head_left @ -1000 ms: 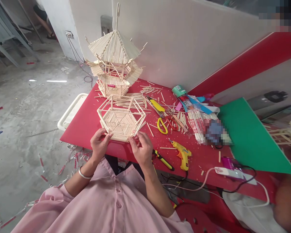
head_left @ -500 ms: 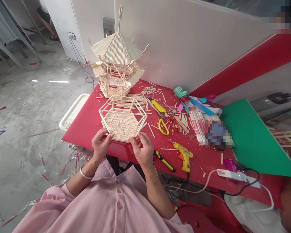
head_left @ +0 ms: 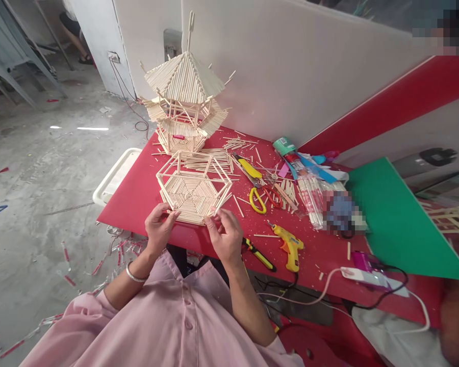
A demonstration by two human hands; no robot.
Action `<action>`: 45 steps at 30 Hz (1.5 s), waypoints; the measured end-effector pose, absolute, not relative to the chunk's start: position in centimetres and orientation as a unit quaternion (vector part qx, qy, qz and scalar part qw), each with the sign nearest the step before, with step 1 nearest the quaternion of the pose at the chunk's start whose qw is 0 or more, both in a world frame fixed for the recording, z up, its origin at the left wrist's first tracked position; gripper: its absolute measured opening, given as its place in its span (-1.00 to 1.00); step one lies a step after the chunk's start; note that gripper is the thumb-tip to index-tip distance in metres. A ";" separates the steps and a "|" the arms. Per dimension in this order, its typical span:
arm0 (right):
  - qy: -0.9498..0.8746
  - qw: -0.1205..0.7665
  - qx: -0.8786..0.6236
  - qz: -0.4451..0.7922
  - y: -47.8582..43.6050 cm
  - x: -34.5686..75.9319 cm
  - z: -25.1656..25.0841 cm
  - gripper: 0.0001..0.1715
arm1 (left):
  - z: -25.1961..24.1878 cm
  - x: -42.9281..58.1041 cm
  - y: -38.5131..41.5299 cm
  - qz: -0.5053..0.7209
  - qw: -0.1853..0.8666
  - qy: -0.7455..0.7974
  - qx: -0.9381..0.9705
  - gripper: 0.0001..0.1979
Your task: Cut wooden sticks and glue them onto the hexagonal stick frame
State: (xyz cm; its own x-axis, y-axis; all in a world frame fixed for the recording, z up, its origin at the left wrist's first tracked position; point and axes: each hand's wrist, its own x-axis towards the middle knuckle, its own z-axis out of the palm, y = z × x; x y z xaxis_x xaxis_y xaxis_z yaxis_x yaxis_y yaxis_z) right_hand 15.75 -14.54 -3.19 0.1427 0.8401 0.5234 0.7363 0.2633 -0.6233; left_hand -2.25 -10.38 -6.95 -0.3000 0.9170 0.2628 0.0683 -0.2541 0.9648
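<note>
A hexagonal frame of pale wooden sticks (head_left: 189,196) lies at the near edge of the red tabletop, its floor laid in a web pattern with short posts and a rail around the far side. My left hand (head_left: 160,224) pinches its near left corner. At the near right corner, the fingers of my right hand (head_left: 225,232) are closed on the same frame. Just behind it stands a stick pagoda (head_left: 187,97) with tiered roofs. Loose wooden sticks (head_left: 208,160) are heaped between the two.
Right of the frame lie yellow-handled scissors (head_left: 257,200), a yellow glue gun (head_left: 290,245) and a yellow-black utility knife (head_left: 260,255). Farther right are packed sticks (head_left: 310,199), a green board (head_left: 405,219) and a white power strip (head_left: 363,276) with cables. A white stool (head_left: 117,176) stands left.
Both hands keep the same hold on the stick frame. The view has shifted very slightly; nothing else has visibly moved.
</note>
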 end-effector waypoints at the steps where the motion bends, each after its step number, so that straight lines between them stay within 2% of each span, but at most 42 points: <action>1: -0.653 0.455 -0.602 0.056 -14.5 15.7 -3.1 -0.71 | -6.9 -2.2 -10.4 0.626 0.339 0.508 0.484 -0.79; 30: -0.658 0.462 -0.593 0.045 -14.5 15.8 -3.1 -0.71 | -6.8 -2.3 -10.5 0.623 0.333 0.510 0.491 -0.81; 37: -0.656 0.456 -0.599 0.056 -14.8 15.7 -3.3 -0.65 | -6.9 -2.4 -10.5 0.623 0.326 0.508 0.498 -0.81; 45: -0.659 0.450 -0.601 0.050 -14.7 15.8 -3.3 -0.71 | -6.9 -2.3 -10.5 0.620 0.318 0.516 0.499 -0.82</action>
State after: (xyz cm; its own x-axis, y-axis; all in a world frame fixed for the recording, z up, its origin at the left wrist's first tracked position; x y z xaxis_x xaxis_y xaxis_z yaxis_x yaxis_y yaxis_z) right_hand 15.76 -14.66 -3.26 0.1266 0.8369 0.5325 0.7464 0.2731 -0.6068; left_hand -2.32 -10.45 -6.86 -0.3001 0.9086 0.2904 0.1209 -0.2658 0.9564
